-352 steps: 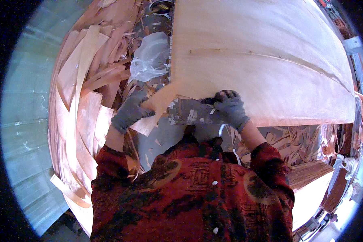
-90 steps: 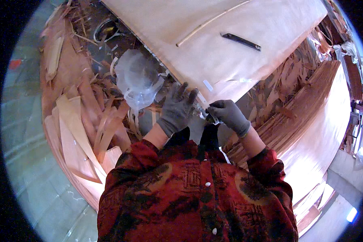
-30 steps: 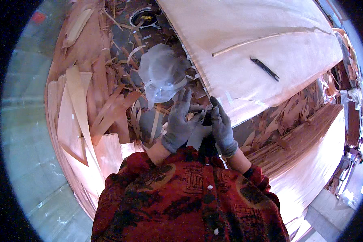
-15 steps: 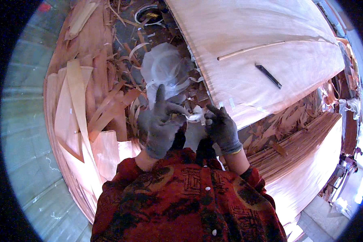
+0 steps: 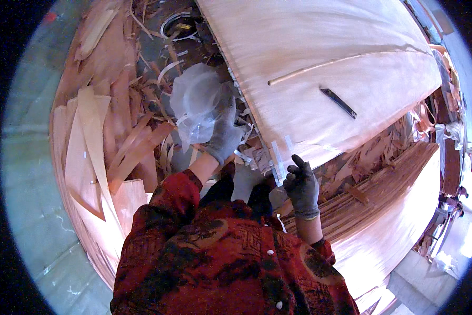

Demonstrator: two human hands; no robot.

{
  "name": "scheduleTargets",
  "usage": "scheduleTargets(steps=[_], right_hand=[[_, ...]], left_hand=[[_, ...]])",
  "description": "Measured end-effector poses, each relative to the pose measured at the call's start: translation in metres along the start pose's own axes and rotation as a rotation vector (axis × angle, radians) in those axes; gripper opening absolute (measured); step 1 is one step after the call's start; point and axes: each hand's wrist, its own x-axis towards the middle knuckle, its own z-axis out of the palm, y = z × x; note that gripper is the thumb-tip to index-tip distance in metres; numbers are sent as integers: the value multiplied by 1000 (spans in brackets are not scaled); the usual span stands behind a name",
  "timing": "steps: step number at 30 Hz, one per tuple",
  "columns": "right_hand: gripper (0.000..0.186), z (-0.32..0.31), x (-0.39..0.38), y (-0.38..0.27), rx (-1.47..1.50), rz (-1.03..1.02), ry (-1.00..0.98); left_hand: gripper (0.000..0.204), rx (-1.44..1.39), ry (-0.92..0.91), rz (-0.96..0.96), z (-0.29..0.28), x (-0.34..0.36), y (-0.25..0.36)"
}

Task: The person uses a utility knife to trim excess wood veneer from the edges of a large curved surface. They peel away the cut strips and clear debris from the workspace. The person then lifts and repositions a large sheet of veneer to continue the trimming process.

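Wood workshop seen from above: pale veneer sheet (image 5: 320, 58) spread wide over the upper right, concrete floor (image 5: 31, 173) curving along the left. Heaps of veneer offcuts (image 5: 97, 136) piled to the left of the sheet, more stacked veneer (image 5: 399, 210) low on the right. On the sheet, well apart from both hands, a thin wooden strip (image 5: 346, 60) lying slantwise and a dark blade-like tool (image 5: 338, 102) just below it. Near the top edge, a tape roll (image 5: 177, 23) among scraps.

Left hand (image 5: 224, 137), grey-gloved, reaching up and left, fingers curled against a crumpled clear plastic bag (image 5: 196, 102) just beside the sheet's near edge; whether gripping or only touching, cannot tell. Right hand (image 5: 300, 184), also grey-gloved, at the sheet's near corner, fingers half-bent with the index raised, nothing clearly held. Between the hands, pale tape strips (image 5: 278, 160) stuck at the sheet's corner, touching its edge, just left of the right fingertips. Red patterned shirt (image 5: 220, 262) filling the lower middle, sleeves (image 5: 175, 191) reaching toward both wrists.
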Motion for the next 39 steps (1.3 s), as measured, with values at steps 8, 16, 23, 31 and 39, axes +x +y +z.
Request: scheduleTargets(steps=[8, 16, 23, 31, 39], right_hand=[[40, -9, -3, -1, 31, -36, 9], [39, -2, -3, -12, -365, -230, 16], [40, 9, 8, -17, -482, -257, -36], [36, 15, 17, -10, -885, -727, 47], [70, 40, 58, 10, -2062, -1028, -141]], left_hand=[[88, 191, 48, 105, 12, 18, -11], [81, -203, -150, -127, 2, 12, -2], [74, -77, -101, 15, 9, 10, -3], [67, 42, -93, -21, 10, 16, -17], [111, 5, 143, -38, 23, 16, -49]])
